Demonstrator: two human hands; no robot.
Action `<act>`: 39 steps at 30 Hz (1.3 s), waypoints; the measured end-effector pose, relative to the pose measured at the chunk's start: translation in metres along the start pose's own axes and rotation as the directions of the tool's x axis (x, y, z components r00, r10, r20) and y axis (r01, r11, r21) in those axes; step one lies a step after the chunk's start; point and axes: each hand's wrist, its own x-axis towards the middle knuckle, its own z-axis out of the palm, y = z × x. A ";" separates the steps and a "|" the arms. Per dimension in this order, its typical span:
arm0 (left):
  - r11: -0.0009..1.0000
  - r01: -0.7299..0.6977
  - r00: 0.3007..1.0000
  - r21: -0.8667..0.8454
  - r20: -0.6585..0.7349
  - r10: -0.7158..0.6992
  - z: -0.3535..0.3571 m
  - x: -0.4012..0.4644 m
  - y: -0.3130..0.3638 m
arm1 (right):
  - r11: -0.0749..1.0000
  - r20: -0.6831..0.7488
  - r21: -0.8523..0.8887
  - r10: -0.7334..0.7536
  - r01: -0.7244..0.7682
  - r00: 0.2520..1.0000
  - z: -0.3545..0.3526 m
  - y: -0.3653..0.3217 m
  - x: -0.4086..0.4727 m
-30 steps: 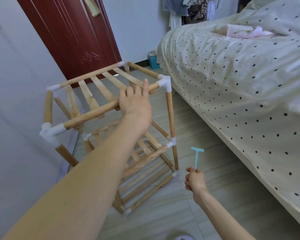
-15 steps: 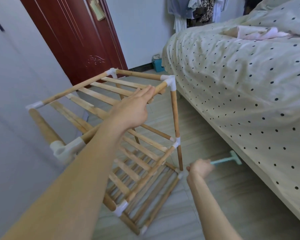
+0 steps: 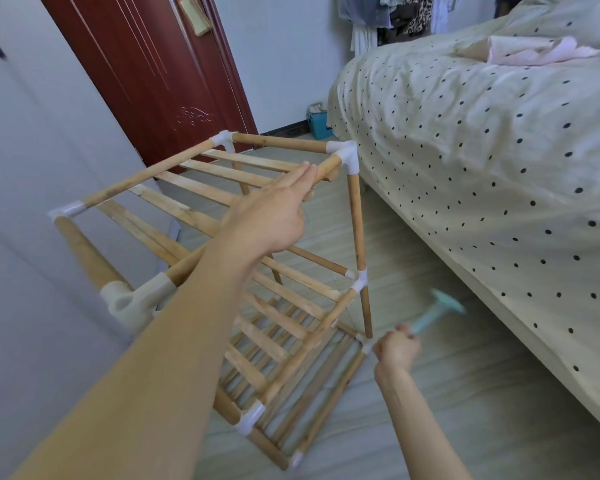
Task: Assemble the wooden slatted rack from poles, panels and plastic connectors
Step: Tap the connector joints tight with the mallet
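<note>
Rack (image 3: 243, 271): stands on the floor (image 3: 465, 393) between the wall on the left and the bed (image 3: 482, 168) on the right; tilted in view, three slatted shelves joined by poles and white connectors.
Top front pole (image 3: 187, 261): runs from the near-left connector (image 3: 136, 299) to the far-right corner connector (image 3: 345, 157); its middle is covered by the left hand.
Left hand (image 3: 267, 216): rests on the top front pole, fingers straight and close together, fingertips just short of the far-right corner connector.
Right hand (image 3: 397, 349): low, just beside the rack's bottom right corner; fingers curled round the handle of a small light-blue hammer (image 3: 437, 310).
Hammer: head points up and away toward the bed; blurred, so contact with the rack cannot be told.
Hidden: the left forearm covers part of the upper and middle shelves; the lowest front corner is blurred.
Surroundings: dark red door (image 3: 153, 74) behind the rack.
</note>
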 end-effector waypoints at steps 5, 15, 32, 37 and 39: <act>0.999 -0.012 1.000 0.034 0.009 0.012 0.002 0.002 -0.003 | 0.993 0.206 -0.118 0.024 0.001 0.978 0.004 0.012 -0.011; 0.996 -0.041 0.999 0.083 0.023 0.039 0.006 0.005 -0.005 | 0.999 0.013 -0.039 -0.014 0.014 1.000 -0.001 -0.008 0.001; 1.000 -0.012 1.000 -0.008 0.027 0.013 0.004 0.009 -0.005 | 0.986 0.264 -0.162 0.084 -0.042 0.961 -0.006 0.006 -0.031; 0.941 -0.005 1.000 -0.339 -0.012 0.001 -0.010 -0.004 -0.004 | 0.968 0.324 -0.246 0.045 0.038 0.945 -0.012 0.024 -0.069; 0.890 0.002 1.000 -0.457 0.021 0.009 -0.019 -0.014 -0.011 | 0.939 0.385 -0.311 -0.014 0.144 0.923 -0.008 0.028 -0.083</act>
